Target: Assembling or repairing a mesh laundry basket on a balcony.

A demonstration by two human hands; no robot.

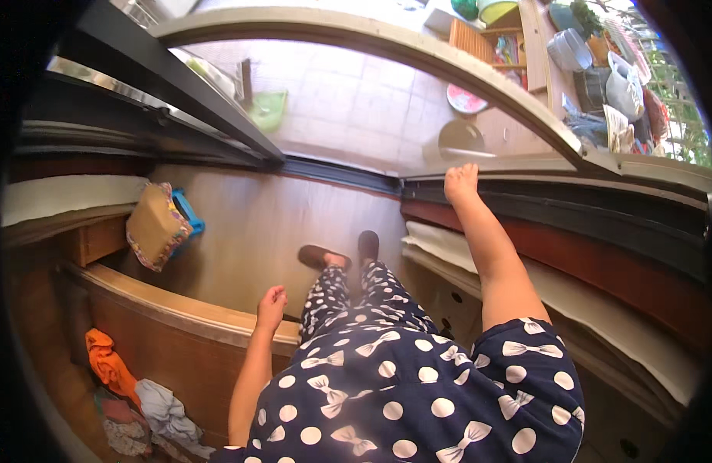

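My right arm [495, 247] reaches forward, and my right hand [462, 184] is at the light-coloured frame [526, 165] of a glass door. Its fingers are curled against the frame's edge. My left hand [271, 307] hangs low beside the wooden edge of a bed or cabinet [178, 301], its fingers loosely curled with nothing visible in them. Beyond the glass lies a tiled area [340, 108]. A dark floor track [340, 174] runs along the doorway.
A small cushioned stool with blue legs [159, 224] stands at the left. Orange cloth [109, 363] and grey cloth [171, 413] lie lower left. Past the glass are a green dustpan [269, 110], a round pink-red item [465, 99] and a cluttered shelf [541, 54]. My slippered feet [325, 256] are on the floor.
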